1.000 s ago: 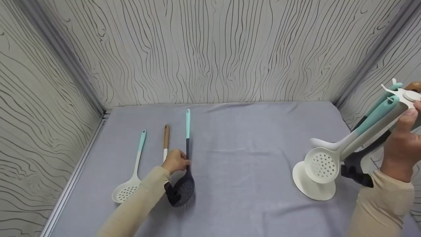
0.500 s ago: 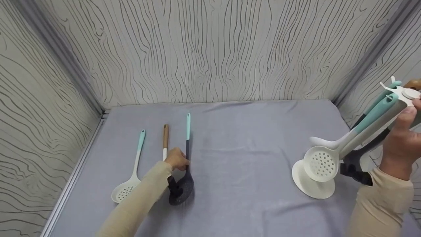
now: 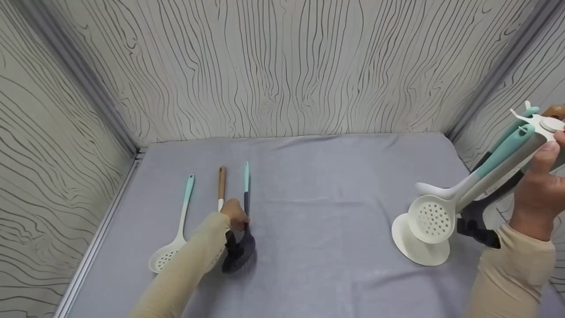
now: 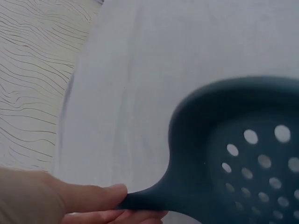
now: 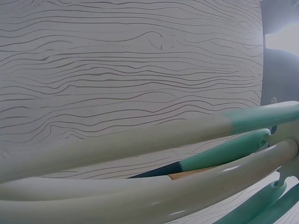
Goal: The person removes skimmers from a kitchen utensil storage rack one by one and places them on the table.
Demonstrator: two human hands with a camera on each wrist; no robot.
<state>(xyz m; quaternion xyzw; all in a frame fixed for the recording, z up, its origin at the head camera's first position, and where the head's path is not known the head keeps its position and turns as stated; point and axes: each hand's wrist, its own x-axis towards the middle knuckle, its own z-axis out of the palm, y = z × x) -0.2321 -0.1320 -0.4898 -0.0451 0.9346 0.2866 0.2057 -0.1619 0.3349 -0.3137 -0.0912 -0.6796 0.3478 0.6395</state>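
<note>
My left hand (image 3: pixel 235 214) pinches the neck of a dark skimmer (image 3: pixel 240 256) with a teal handle end. In the left wrist view the thumb lies over the neck of the skimmer (image 4: pixel 196 186), its holed bowl seen up close. My right hand (image 3: pixel 540 192) grips the top of a white utensil stand (image 3: pixel 420 247) at the far right; some fingers are out of sight. From the stand's hooks hang a white skimmer (image 3: pixel 431 219) with a teal handle, a white-headed utensil (image 3: pixel 435 190) and dark utensils (image 3: pixel 499 194). In the right wrist view the teal-ended handles (image 5: pixel 229 151) hang around the white post (image 5: pixel 224 182).
To the left lies a white skimmer (image 3: pixel 183 216) with a teal handle end. A brown-handled white skimmer (image 3: pixel 222 183) lies beside it, partly hidden by the left arm. Grey cloth (image 3: pixel 318 229) covers the table, and wood-patterned walls (image 3: pixel 282 66) stand at the back and sides.
The dark skimmer has shifted slightly left and its handle end has come nearer to me, with my left hand still pinching it. My right hand and the stand stay nearly still.
</note>
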